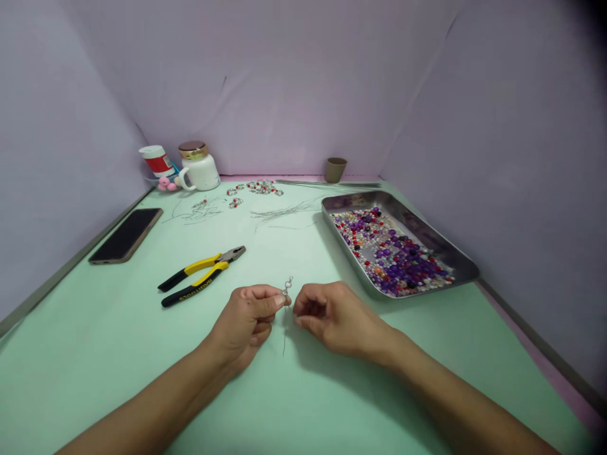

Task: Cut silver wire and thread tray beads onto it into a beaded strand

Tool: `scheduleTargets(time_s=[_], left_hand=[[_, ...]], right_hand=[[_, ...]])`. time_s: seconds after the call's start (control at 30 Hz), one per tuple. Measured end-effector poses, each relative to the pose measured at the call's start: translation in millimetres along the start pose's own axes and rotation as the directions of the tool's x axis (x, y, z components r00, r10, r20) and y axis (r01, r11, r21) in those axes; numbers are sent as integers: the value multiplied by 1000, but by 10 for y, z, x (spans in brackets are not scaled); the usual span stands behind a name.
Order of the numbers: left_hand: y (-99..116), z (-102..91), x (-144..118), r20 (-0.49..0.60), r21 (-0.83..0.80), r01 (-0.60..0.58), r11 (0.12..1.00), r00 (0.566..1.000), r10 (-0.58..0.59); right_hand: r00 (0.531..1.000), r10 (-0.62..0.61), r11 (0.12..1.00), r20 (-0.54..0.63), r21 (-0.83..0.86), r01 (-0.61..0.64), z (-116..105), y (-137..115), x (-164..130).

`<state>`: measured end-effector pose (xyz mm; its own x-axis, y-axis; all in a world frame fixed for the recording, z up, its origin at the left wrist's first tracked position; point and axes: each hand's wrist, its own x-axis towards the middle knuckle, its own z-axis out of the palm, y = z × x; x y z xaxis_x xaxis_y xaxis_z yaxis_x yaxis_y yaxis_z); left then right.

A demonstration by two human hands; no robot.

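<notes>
My left hand [251, 319] pinches a short beaded wire [288, 285] between thumb and forefinger. Clear or silvery beads or loops stand above the fingertips, and a thin wire tail hangs below them. Just to the right, my right hand [334, 316] is curled with thumb and fingertips close together, near the wire. Whether a bead or wire end sits in those fingers is too small to tell. Pliers [203, 276] with yellow and black handles lie beyond my left hand, jaws pointing away to the right.
A metal tray [403, 208] of mixed beads [408, 262] stands at the right. Behind are beaded rings [263, 188], loose wires [284, 211], a small brown cup [336, 169] and a lidded white mug [202, 172]. A phone [127, 236] lies at the left, near a red-and-white container [158, 162].
</notes>
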<state>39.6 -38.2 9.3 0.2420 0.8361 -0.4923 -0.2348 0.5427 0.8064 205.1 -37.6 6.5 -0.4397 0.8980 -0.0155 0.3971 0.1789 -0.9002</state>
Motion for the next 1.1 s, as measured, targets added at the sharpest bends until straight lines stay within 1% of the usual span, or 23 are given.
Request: scheduleTargets(time_s=[0.07,0.13,0.2,0.3,0.4,0.47,0.5,0.6,0.73,0.8,0.97,1.1], left_hand=[[0,4,-7,21,61,-25,998,1000,24],[-9,9,-11,69,126,-26,992,997,17],[-24,13,-14,126,188,-7,982,992,-17],[-33,17,-17,175,243,10,970,983,-54],[-22,15,-22,208,269,-8,963,977,-50],[-14,10,-20,204,290,-28,957,978,-34],[-11,6,-16,196,297,-31,954,980,-29],[-5,-7,6,157,285,-13,958,987,-34],[3,-24,29,108,219,2,976,994,-27],[5,-31,31,118,200,7,980,993,-31],[14,-56,38,184,168,38,985,981,-69],[24,-71,47,193,144,60,988,977,-87]], right_hand=[[994,90,986,-55,146,-81,-47,-39,25],[980,177,949,-96,282,-143,-74,-81,49],[969,233,917,-86,351,-189,-68,-115,65],[960,272,884,-73,413,-219,-18,-139,72],[941,333,815,-56,519,-257,27,-135,73],[929,368,765,-25,576,-288,36,-127,74],[928,373,756,-18,586,-292,34,-125,74],[937,349,769,-5,573,-284,18,-116,71],[944,322,744,67,599,-296,28,-84,65],[948,310,747,70,600,-288,45,-67,64],[949,315,794,30,539,-281,53,-68,60],[947,322,807,22,517,-286,50,-82,64]])
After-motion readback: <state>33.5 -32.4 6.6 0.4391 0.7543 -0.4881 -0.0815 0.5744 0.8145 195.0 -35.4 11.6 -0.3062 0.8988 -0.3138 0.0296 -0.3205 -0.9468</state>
